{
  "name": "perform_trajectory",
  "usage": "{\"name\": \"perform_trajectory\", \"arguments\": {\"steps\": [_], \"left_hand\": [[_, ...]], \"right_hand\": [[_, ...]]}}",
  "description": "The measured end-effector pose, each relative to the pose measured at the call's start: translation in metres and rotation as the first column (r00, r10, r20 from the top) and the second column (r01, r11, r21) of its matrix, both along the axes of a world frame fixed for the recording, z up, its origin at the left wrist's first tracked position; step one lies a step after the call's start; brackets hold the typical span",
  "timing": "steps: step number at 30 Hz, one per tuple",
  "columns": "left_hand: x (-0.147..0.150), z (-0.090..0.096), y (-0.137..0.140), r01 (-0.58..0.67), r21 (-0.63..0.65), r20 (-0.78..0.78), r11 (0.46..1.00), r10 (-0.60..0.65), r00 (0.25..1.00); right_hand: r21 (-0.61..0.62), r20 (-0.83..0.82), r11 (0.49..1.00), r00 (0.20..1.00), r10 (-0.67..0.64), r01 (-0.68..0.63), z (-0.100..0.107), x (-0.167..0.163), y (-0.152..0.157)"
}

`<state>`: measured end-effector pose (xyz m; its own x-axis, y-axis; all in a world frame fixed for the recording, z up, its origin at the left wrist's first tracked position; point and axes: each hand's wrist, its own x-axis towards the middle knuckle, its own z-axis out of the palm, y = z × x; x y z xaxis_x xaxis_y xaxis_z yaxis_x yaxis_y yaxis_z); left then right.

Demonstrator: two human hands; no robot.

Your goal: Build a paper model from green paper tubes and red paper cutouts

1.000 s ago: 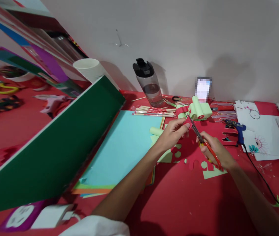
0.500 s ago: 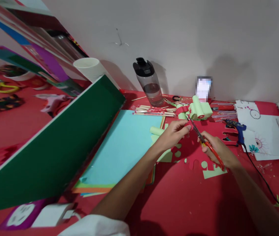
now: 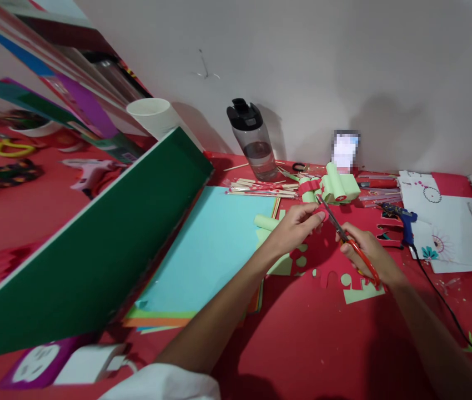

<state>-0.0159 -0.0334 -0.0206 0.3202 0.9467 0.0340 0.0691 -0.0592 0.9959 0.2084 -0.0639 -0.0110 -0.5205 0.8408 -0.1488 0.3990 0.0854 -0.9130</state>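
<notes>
My left hand pinches a small piece of red paper between thumb and fingers. Scissors with orange-red handles are gripped in my right hand, their blades pointing up and left against the red piece. Just beyond the blade tips sits a light green paper model with rolled tubes and red trim. Below my hands lie green paper scraps and small cut-out discs. A rolled green paper rests beside my left wrist.
A green board leans at the left beside stacked coloured sheets. At the back stand a water bottle and a phone. Thin sticks lie before the bottle. A blue glue gun with a black cord is at the right.
The scissors have shifted very slightly, and the red piece in my left hand appears a little turned. Otherwise the scene is the same apart from a small camera shift.
</notes>
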Motion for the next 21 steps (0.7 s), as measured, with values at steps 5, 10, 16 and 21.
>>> {"name": "perform_trajectory", "arguments": {"steps": [5,10,16,21], "left_hand": [[0.004,0.000,-0.003,0.011,-0.018,0.134,1.000,-0.009,0.991],[0.012,-0.001,-0.007,-0.026,-0.017,0.259,1.000,0.029,0.965],[0.015,-0.006,-0.008,-0.134,0.026,0.236,0.991,0.125,0.964],[0.013,-0.005,-0.007,-0.136,0.038,0.202,0.990,0.126,0.971]], "right_hand": [[-0.011,-0.070,0.998,0.996,-0.060,0.059,-0.012,-0.001,-0.002],[-0.017,-0.119,0.996,0.989,-0.086,0.085,-0.026,-0.006,-0.006],[-0.004,-0.131,0.998,0.989,-0.070,0.070,-0.030,-0.010,-0.009],[0.003,-0.122,0.997,0.990,-0.070,0.071,-0.031,-0.010,-0.009]]}}
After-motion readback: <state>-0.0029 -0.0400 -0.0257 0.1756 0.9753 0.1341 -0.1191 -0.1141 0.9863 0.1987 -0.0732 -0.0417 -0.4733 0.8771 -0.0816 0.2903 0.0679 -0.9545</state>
